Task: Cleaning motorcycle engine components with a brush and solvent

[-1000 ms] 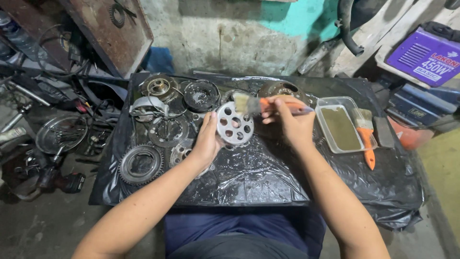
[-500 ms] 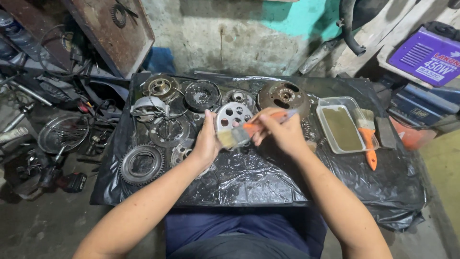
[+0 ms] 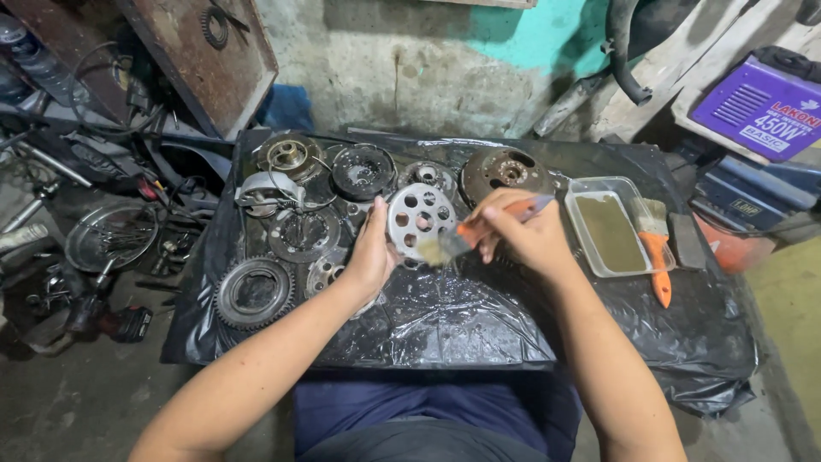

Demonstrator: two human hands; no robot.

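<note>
My left hand (image 3: 373,253) holds a round silver metal plate with holes (image 3: 417,217) tilted up on its edge over the black plastic sheet (image 3: 462,316). My right hand (image 3: 523,236) grips an orange-handled paintbrush (image 3: 479,229). Its bristles touch the lower right part of the plate. Both hands are over the middle of the sheet.
Several round metal parts lie at the back left: a toothed ring (image 3: 253,293), a dark disc (image 3: 363,169), a rusty rotor (image 3: 505,171). A clear tray of murky liquid (image 3: 609,229) and a second orange brush (image 3: 657,248) sit right. Tools and clutter (image 3: 94,248) lie on the floor at left.
The brush swung from pointing up-right above the plate down across it, and its bristles now rest on the plate's lower edge. My left hand kept the plate held up.
</note>
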